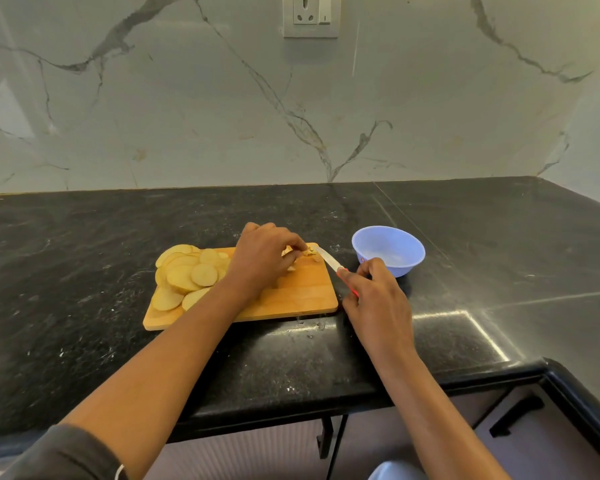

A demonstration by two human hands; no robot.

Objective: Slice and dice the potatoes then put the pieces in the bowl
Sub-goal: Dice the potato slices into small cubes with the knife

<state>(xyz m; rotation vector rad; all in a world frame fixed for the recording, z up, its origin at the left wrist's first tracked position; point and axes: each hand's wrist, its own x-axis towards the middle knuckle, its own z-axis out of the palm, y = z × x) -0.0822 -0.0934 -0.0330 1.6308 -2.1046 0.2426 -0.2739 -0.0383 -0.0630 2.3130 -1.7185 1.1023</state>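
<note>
Left hand (264, 259) pinches potato pieces (310, 252) on a cutting board (302, 296); right hand (373, 294) grips a knife (329, 260) beside them, blue bowl (388, 249) just beyond.

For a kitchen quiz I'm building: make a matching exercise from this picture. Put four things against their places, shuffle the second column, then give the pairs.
Things:
1. potato slices
2. knife
3. bowl
4. cutting board

Places:
A. on the counter, right of the board
B. flat on the counter, beneath the left hand, which holds small potato pieces
C. gripped by the right hand
D. piled on the board's left end

Pairs: 1-D, 2-C, 3-A, 4-B
</note>
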